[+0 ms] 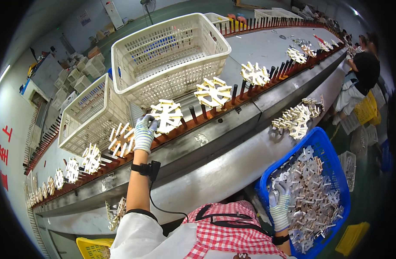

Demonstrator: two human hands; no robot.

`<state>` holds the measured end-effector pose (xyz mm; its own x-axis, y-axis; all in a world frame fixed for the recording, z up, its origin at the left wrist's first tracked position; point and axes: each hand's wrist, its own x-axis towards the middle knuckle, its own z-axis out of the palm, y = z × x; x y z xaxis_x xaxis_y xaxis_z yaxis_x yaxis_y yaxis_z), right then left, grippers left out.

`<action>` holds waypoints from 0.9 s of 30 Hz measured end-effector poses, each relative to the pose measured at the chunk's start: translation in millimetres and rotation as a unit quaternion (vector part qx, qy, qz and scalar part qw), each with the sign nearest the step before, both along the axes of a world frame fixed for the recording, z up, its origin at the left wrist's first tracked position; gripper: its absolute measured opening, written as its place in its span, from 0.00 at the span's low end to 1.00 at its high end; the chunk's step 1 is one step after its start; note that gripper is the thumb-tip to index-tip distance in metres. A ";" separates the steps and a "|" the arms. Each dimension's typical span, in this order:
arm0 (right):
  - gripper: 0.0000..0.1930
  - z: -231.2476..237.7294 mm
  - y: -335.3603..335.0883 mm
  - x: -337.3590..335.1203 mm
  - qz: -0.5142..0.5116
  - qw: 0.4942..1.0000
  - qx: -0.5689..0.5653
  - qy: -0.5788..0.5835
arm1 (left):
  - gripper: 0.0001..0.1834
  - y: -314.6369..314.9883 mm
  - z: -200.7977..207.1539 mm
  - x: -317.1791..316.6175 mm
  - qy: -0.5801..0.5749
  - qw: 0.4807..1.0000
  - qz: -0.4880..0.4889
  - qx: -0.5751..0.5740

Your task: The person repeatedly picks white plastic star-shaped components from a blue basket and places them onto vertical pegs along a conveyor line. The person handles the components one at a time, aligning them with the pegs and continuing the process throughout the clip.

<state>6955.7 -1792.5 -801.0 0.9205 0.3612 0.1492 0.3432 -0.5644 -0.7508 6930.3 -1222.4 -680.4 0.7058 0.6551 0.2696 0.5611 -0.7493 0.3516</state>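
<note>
My left hand [144,134], in a striped knit glove, reaches up to the row of dark pegs along the belt's edge. Its fingers are curled at the left rim of a cream-white spoked wheel-shaped part [167,116] on this row. More such spoked parts [213,92] sit along the pegs on both sides. My right hand [280,208], gloved likewise, is down at the left side of a blue basket [264,183] full of small white and brownish pieces [308,185]. Its fingers are bent at these pieces; what lies in them is hard to make out.
A large white perforated crate [172,82] stands on the grey conveyor [267,47], a second crate [83,123] left of it. More parts [298,118] lie heaped on the metal ledge. A yellow basket [88,248] is at lower left. Another person [365,69] works at far right.
</note>
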 end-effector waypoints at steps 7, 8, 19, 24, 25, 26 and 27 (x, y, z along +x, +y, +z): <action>0.19 -27.1 -7.6 19.4 -0.012 1.000 -0.007 0.020 | 0.10 -6.2 -5.3 -1.8 0.005 1.000 -0.010 0.014; 0.19 -32.0 -8.2 24.0 -0.013 1.000 -0.002 0.022 | 0.10 -7.6 -5.4 -1.5 0.015 0.999 -0.009 0.034; 0.18 -58.1 -49.6 131.0 0.042 0.999 0.000 0.021 | 0.16 -80.8 8.2 41.8 0.033 0.995 -0.042 0.083; 0.19 -85.8 -102.0 190.7 0.037 0.999 -0.016 -0.003 | 0.10 -82.8 1.1 58.0 0.098 0.991 0.017 0.087; 0.19 -90.0 -110.4 200.4 0.035 0.999 -0.019 0.001 | 0.11 -79.0 -1.2 55.2 0.089 0.990 0.005 0.105; 0.19 -92.8 -117.6 209.5 0.033 0.999 -0.022 0.004 | 0.11 -72.2 -3.7 52.0 0.105 0.990 0.022 0.092; 0.19 -94.8 -122.6 217.5 0.029 0.999 -0.026 0.008 | 0.11 -67.6 -5.1 53.5 0.121 0.989 0.037 0.078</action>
